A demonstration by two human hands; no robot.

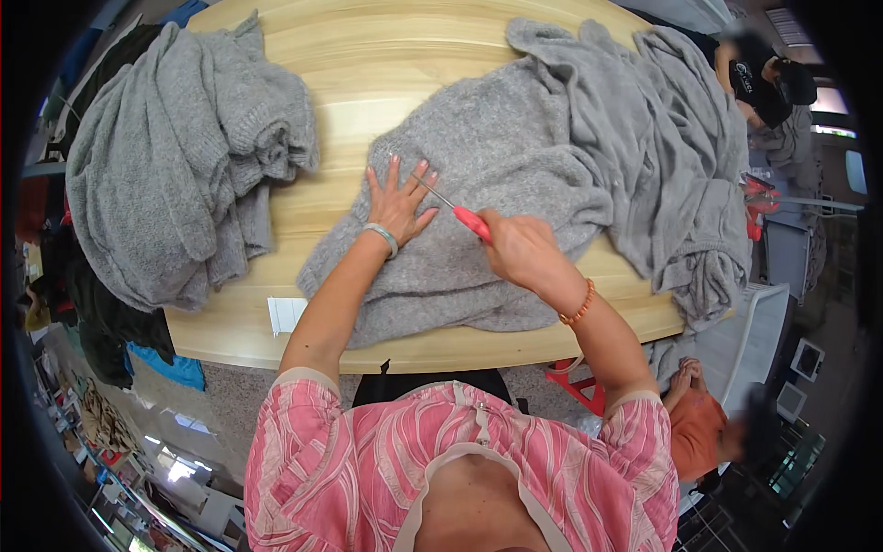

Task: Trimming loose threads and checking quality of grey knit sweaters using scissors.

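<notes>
A grey knit garment (497,138) lies spread on the wooden table in front of me. My left hand (397,204) rests flat on its left part, fingers spread. My right hand (526,250) is closed round the red handle of a slim tool (471,221) with a thin, pointed metal shaft. The shaft slants up and left, and its tip is close to the fingers of my left hand. Whether the tip touches the knit, I cannot tell. Part of the handle is hidden in my right fist.
Another pile of grey knitwear (175,166) covers the table's left end. More grey garments (644,138) lie heaped to the right. A white paper piece (286,315) sits at the wooden table's (368,55) near edge. Two people are off to the right, one in orange (696,428).
</notes>
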